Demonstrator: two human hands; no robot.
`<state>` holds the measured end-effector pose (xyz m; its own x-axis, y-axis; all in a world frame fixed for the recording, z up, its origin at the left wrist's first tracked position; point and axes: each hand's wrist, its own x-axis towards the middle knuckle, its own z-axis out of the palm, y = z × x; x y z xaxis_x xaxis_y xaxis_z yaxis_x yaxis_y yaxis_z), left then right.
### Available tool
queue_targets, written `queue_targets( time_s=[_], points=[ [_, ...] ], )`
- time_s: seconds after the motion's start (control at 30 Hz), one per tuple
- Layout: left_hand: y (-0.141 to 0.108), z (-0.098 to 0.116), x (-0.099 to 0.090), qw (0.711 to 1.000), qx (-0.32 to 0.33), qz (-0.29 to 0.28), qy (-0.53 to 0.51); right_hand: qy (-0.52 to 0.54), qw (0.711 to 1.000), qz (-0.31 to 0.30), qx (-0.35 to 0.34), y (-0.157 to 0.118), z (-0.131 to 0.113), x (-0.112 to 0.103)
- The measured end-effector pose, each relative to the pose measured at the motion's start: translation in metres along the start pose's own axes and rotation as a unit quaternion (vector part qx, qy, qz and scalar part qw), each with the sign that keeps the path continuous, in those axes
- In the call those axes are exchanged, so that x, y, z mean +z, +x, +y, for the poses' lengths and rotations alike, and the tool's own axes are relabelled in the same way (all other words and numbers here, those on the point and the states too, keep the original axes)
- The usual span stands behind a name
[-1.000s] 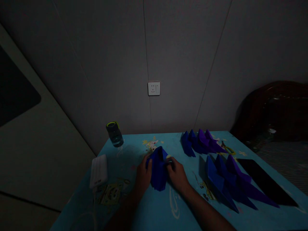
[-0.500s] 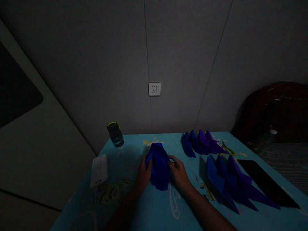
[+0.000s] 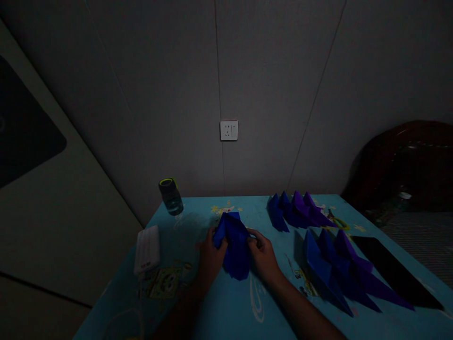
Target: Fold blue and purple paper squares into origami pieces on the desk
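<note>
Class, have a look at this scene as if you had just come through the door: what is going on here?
A person holds a piece of folded blue paper over a table, the left hand on one side and the right hand on the other. To the right stand two rows of folded paper shapes in blue and purple, one near and one farther back. A bottle and a white power bank with a cable are on the left.

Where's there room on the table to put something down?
The light-blue tabletop looks bare between the forearms, and between the dark, green-rimmed bottle and the held, folded blue paper. The right is crowded: blue and purple paper folds beside a flat black slab.
</note>
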<state>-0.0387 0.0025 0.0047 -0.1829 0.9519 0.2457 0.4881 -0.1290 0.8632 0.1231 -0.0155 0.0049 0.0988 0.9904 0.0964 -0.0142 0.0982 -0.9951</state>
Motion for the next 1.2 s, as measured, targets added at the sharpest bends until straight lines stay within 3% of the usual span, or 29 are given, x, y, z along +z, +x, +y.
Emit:
queue_targets(
  time_s=[0.37, 0.53, 0.9, 1.2],
  points=[
    [-0.002, -0.006, 0.003, 0.998, 0.041, -0.024, -0.039, -0.018, 0.999, 0.037, -0.017, 0.007, 0.003, -0.008],
    [-0.005, -0.013, 0.003, 0.992, 0.052, -0.071, -0.088, -0.023, 0.999, 0.048, -0.009, 0.01, 0.008, -0.014],
    [-0.011, -0.032, 0.005, 0.978, -0.022, -0.108, -0.179, -0.012, 0.999, 0.021, 0.031, 0.013, 0.003, -0.019],
    [-0.007, -0.015, -0.002, 0.93, -0.075, -0.143, -0.33, -0.02, 0.999, -0.016, 0.022, 0.01, -0.003, -0.02]
  ],
)
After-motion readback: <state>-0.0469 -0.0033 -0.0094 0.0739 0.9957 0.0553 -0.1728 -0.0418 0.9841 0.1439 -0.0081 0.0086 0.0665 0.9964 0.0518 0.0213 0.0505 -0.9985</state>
